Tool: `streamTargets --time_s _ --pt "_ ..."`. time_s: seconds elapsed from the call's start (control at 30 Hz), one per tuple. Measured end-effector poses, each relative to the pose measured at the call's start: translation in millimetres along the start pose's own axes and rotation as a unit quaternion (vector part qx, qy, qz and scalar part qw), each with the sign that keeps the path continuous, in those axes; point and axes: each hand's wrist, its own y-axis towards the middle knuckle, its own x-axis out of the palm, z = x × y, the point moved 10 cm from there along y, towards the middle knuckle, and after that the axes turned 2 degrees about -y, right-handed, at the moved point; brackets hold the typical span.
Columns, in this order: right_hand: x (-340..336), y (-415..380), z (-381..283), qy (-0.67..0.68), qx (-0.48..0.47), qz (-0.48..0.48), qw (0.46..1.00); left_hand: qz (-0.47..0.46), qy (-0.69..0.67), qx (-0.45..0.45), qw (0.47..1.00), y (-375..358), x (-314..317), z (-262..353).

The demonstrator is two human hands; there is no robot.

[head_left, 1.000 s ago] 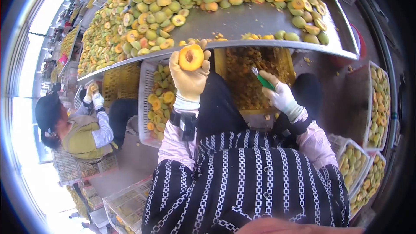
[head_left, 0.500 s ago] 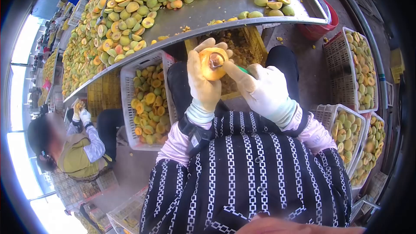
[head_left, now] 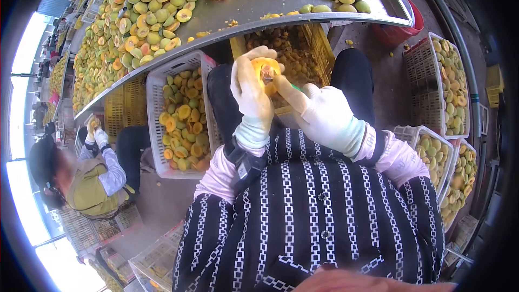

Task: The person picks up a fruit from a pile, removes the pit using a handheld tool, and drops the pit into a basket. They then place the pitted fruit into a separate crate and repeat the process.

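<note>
My left hand, in a white glove with yellowed fingers, is wrapped round a halved peach. The cut orange face is turned toward my right hand, with the brown pit area showing in the middle. In my gloved right hand is a small tool with a green handle; most of it is hidden by the fingers. Its working end is at the pit area, beside my right index finger. Beneath both hands stands a yellow crate with peach scraps in it.
A metal table heaped with halved peaches spans the front. Left of my knees stands a white crate of peach halves. More filled crates and a red bucket are at right. Another person sits at left.
The peach half has turned in my left hand, so its cut face shows more from the side. My right fingers have come closer to it. The view has shifted slightly.
</note>
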Motion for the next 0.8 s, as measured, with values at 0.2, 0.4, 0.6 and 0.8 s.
streamTargets --time_s 0.2,0.4,0.6,0.8 --pt "5.7 4.4 4.4 0.182 0.049 -0.002 0.982 -0.031 0.044 -0.003 0.999 8.1 -5.8 5.1" --pt "19.6 3.9 11.2 0.262 0.082 -0.048 0.961 -0.087 -0.071 -0.158 0.981 9.8 -1.9 -27.3" --pt "35.8 -2.9 18.2 0.582 0.243 -0.193 0.752 -0.140 -0.038 -0.104 0.984 16.0 2.8 -14.8" --pt "36.8 -3.5 21.9 0.625 0.286 -0.207 0.696 -0.173 -0.131 -0.136 0.967 11.4 7.1 -19.4"
